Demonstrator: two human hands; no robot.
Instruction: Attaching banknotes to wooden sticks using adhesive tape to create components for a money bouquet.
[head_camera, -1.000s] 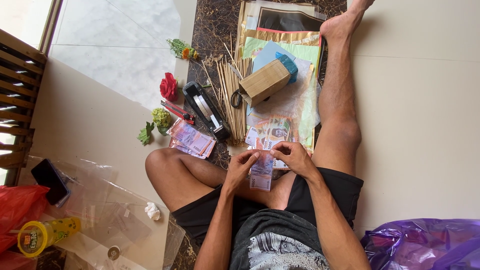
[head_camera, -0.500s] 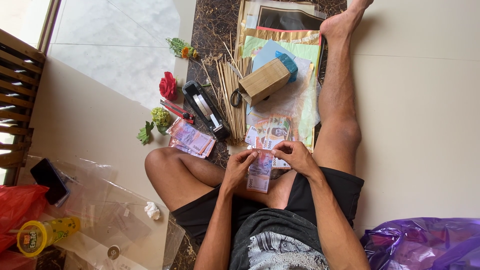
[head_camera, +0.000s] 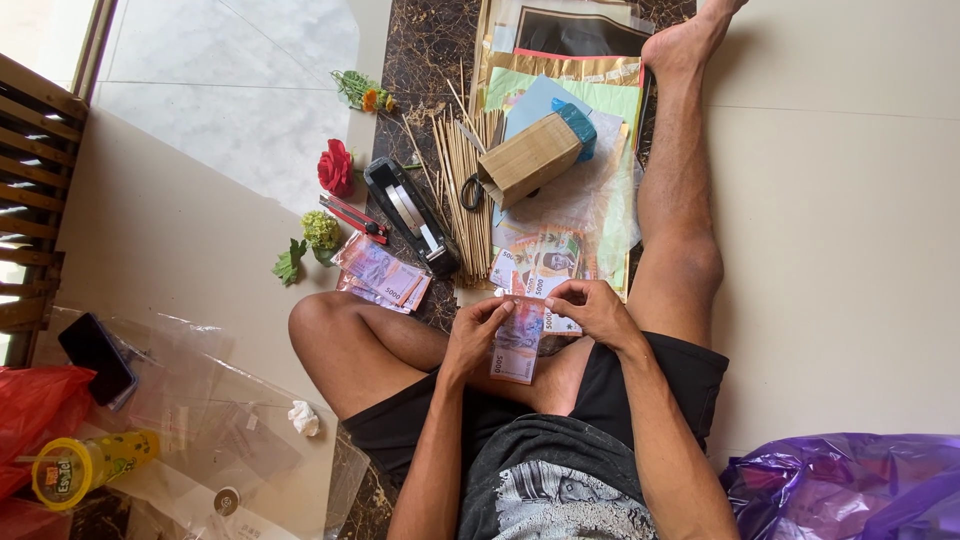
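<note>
I sit on the floor with one leg bent and one stretched out. My left hand (head_camera: 478, 335) and my right hand (head_camera: 592, 310) both hold a small stack of pinkish banknotes (head_camera: 517, 343) over my lap, fingers pinched on its upper edge. More banknotes (head_camera: 545, 262) lie fanned on the floor just beyond my hands. Another pile of banknotes (head_camera: 380, 273) rests by my bent knee.
A black tape dispenser (head_camera: 412, 215), red cutter (head_camera: 352, 217), bundle of wooden sticks (head_camera: 467, 185), scissors, a brown box (head_camera: 530, 158) and coloured paper sheets (head_camera: 560, 85) lie ahead. Artificial flowers (head_camera: 335, 168) sit left. Clear plastic bags, a phone (head_camera: 97, 357), a purple bag (head_camera: 850, 485) flank me.
My fingers shifted slightly on the banknote stack; the hands stay over my lap. Nothing else moved.
</note>
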